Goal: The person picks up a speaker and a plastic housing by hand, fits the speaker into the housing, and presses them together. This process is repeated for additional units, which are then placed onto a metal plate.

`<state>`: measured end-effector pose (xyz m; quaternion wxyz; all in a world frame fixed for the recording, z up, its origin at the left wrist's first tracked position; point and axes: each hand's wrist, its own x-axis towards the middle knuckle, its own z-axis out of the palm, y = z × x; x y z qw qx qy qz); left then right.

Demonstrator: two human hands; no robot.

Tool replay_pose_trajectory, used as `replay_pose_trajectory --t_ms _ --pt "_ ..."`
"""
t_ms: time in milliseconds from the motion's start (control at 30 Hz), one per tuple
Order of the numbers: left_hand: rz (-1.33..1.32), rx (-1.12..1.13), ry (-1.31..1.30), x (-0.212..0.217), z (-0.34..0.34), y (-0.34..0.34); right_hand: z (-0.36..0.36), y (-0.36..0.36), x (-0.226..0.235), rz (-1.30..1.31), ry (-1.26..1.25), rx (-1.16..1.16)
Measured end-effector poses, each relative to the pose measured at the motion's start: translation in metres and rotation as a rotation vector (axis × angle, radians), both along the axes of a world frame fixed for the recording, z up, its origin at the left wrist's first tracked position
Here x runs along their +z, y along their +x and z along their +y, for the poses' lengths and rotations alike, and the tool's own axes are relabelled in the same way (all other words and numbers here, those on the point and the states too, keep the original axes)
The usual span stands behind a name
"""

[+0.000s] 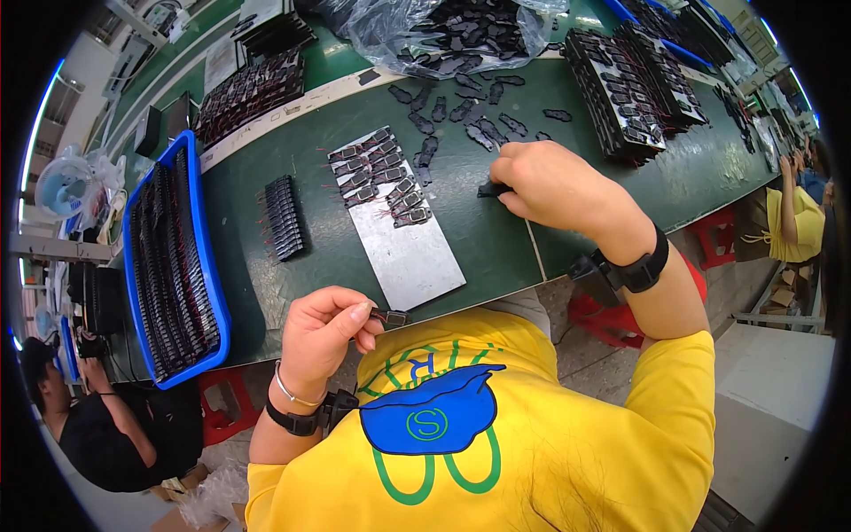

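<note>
Near the table's front edge, my left hand (324,335) pinches a small black speaker-like part (393,317) by its wire end. My right hand (554,189) is closed on a black plastic piece (490,190), held low by the table; the fingers hide part of it. Between the hands lies a silvery metal plate (409,264), with several small wired speaker-like parts (359,166) set in rows on its far half. Loose black plastic pieces (461,110) lie scattered beyond my right hand. Left of the plate is a neat row of black parts with red wires (283,218).
A blue tray (222,324) filled with rows of wired parts stands at the left. A clear bag (372,31) of black pieces lies at the back. Stacked loaded plates (612,93) stand far right, others (253,89) far left. Co-workers (115,417) sit at both sides.
</note>
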<state>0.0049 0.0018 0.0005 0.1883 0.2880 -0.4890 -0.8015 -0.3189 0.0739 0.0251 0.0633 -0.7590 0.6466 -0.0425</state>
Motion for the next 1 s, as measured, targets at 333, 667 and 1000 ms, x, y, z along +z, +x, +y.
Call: replay_pose_trajectory --t_ms 333,667,1000 --pt "-0.107 0.081 0.008 0.005 0.004 -0.008 0.038 0.047 0.004 -0.554 -0.465 -0.201" --pt "-0.019 0.123 0.038 0.001 0.006 -0.010 0.038 0.112 0.005 -0.768 -0.457 0.026" --pt "0.049 0.110 0.126 -0.001 0.009 -0.010 0.033 0.138 0.003 -0.509 -0.541 0.045"
